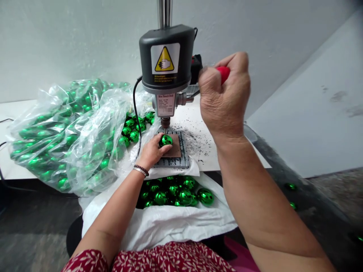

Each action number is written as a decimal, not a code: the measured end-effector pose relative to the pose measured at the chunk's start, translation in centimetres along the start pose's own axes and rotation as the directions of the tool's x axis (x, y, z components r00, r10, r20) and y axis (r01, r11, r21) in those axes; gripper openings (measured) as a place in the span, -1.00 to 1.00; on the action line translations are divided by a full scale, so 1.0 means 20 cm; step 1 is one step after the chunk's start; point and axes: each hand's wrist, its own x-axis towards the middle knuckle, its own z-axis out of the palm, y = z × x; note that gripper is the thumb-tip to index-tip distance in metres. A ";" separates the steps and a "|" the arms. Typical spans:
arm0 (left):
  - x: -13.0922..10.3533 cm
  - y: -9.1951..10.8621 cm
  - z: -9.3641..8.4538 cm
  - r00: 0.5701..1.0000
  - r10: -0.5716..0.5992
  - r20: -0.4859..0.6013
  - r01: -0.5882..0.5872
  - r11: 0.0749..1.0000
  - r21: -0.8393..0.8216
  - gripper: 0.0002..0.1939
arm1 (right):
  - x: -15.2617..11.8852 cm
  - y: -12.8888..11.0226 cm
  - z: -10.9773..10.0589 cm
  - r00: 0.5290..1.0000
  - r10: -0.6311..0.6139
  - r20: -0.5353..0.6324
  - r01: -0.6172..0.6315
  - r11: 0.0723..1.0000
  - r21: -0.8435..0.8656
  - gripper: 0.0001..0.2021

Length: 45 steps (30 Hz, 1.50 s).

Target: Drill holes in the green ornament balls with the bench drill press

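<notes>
A shiny green bauble [165, 141] rests on a brown board [176, 147] on the drill's base plate [172, 163]. My left hand [151, 150] grips it, thumb and fingers around its sides. Directly above stands the mini bench drill [167, 60], its chuck [165, 121] pointing down at the bauble; whether the bit touches it I cannot tell. My right hand [225, 94], raised at the right of the drill, is closed round a lever with a red end [224, 74]. In my lap a white sack [176, 223] lies open with several green baubles [184, 196] inside.
A large clear plastic bag [73, 132] of green baubles covers the table's left side, with loose ones by the drill. Dark shavings [198, 145] litter the white table [210, 162]. A black cable [134, 102] hangs beside the drill. A few baubles [290, 186] lie on the floor at right.
</notes>
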 end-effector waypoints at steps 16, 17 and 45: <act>0.01 0.01 0.02 0.995 -0.102 0.009 0.102 0.991 -0.083 -0.46 | -0.16 0.16 0.00 0.954 -0.249 -0.164 0.240 0.968 -0.076 -0.87; 0.01 0.01 0.02 0.995 -0.100 0.011 0.100 0.991 -0.085 -0.46 | -0.17 0.17 0.00 0.951 -0.257 -0.170 0.245 0.966 -0.088 -0.87; 0.01 -0.03 0.04 0.998 -0.058 0.038 0.064 0.981 -0.182 -0.57 | -0.43 0.32 0.04 0.933 -0.268 -0.239 0.257 0.963 -0.077 -0.88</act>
